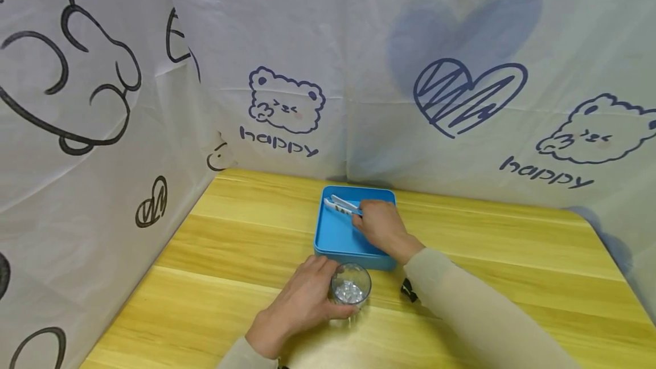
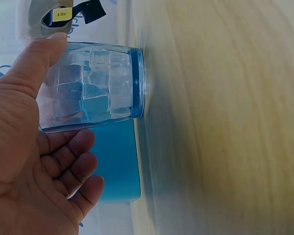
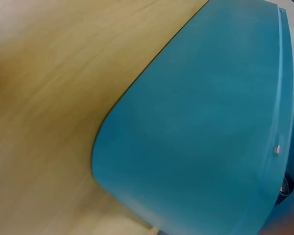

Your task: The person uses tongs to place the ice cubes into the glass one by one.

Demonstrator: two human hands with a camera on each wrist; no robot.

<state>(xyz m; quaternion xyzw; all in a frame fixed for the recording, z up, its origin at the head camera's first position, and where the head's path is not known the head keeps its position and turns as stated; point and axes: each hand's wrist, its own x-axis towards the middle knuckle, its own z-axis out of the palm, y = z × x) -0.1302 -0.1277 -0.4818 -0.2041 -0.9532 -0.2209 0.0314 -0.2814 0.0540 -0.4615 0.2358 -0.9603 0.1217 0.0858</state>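
A clear drinking glass [image 1: 351,279] stands upright on the table, with clear ice-like pieces [image 1: 349,294] inside. My left hand [image 1: 299,298] holds it from the left, thumb on the near side and fingers on the far side; the left wrist view also shows the glass [image 2: 95,88] between thumb and fingers. Behind it is a shallow blue box [image 1: 330,238] without a lid on it. My right hand [image 1: 381,224] reaches over the box's right side and grips white tongs [image 1: 342,204], whose tips point left inside the box. The right wrist view shows mostly the box's outer wall [image 3: 186,122].
The wood-grain table [image 1: 230,249] ends at white printed cloth [image 1: 374,147] behind and on the left. A black wrist strap piece [image 1: 408,290] hangs below the right sleeve [image 1: 461,295].
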